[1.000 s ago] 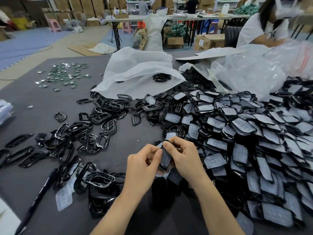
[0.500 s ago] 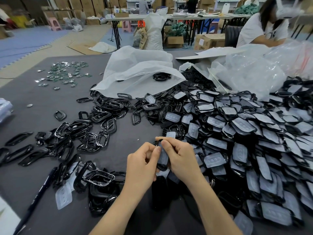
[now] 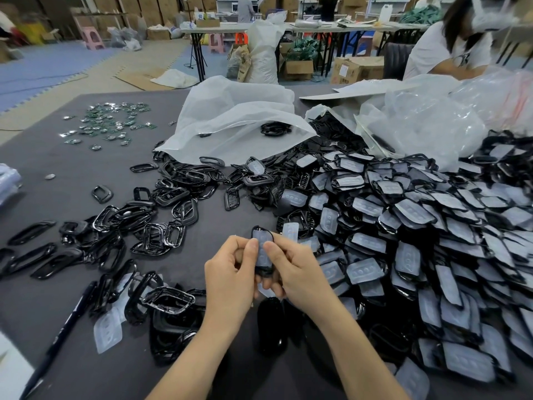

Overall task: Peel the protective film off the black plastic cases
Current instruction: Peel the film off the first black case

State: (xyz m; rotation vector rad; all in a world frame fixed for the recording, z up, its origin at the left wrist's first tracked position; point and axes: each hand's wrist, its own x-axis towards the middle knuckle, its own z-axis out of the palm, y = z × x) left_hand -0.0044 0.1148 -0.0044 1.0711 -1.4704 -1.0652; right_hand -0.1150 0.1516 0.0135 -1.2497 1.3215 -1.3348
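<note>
Above the dark table, my left hand (image 3: 230,272) and my right hand (image 3: 297,269) both hold one small black plastic case (image 3: 262,249) upright between them. A pale film covers the face of this case. Both thumbs press on the film near its top, and the fingers curl behind the case. A large heap of film-covered black cases (image 3: 418,241) fills the right half of the table. Bare black frames (image 3: 161,235) lie scattered on the left.
A peeled film piece (image 3: 107,330) and a black pen (image 3: 57,342) lie at the lower left. White plastic bags (image 3: 230,125) sit at the back, small green parts (image 3: 109,122) at the far left. Another person (image 3: 450,44) works at the far right.
Both hands have raised the case slightly and turned its filmed face more toward me. The thumbs have shifted onto the film's upper part.
</note>
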